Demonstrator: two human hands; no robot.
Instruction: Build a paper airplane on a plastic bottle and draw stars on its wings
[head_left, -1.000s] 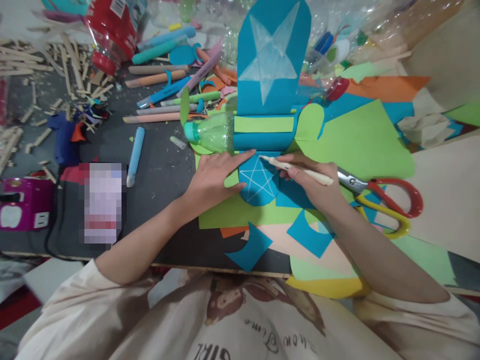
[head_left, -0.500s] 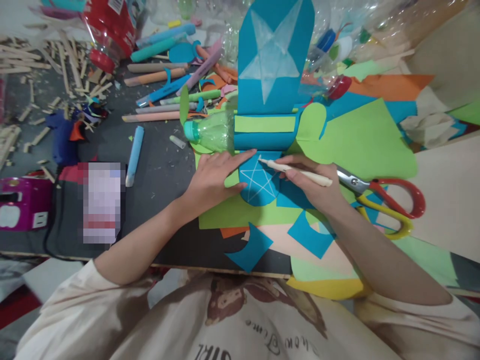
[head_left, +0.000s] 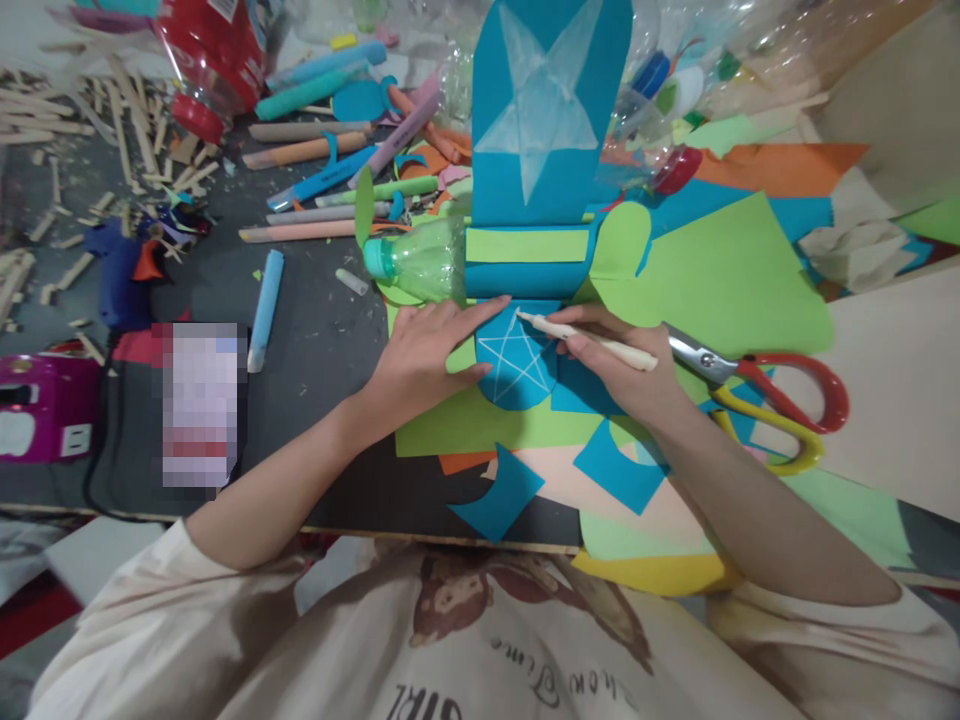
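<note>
My left hand (head_left: 427, 355) lies flat, fingers spread, pressing the left edge of a blue paper wing (head_left: 517, 365) that bears a white outlined star. My right hand (head_left: 622, 365) is closed on a cream pen (head_left: 592, 340) whose tip touches the star's top point. The wing joins a clear plastic bottle (head_left: 420, 265) wrapped in blue and green paper bands. A second blue wing (head_left: 551, 110) with a filled white star stands up behind the bottle.
Red and yellow scissors (head_left: 765, 395) lie right of my right hand on green paper (head_left: 720, 275). Several markers (head_left: 315, 190) and wooden sticks (head_left: 75, 130) litter the far left. A blue glue gun (head_left: 120, 275), a magenta box (head_left: 41, 405) and paper scraps (head_left: 502, 490) lie about.
The view shifted slightly. The pen tip stays at the star's top point and both hands have hardly moved.
</note>
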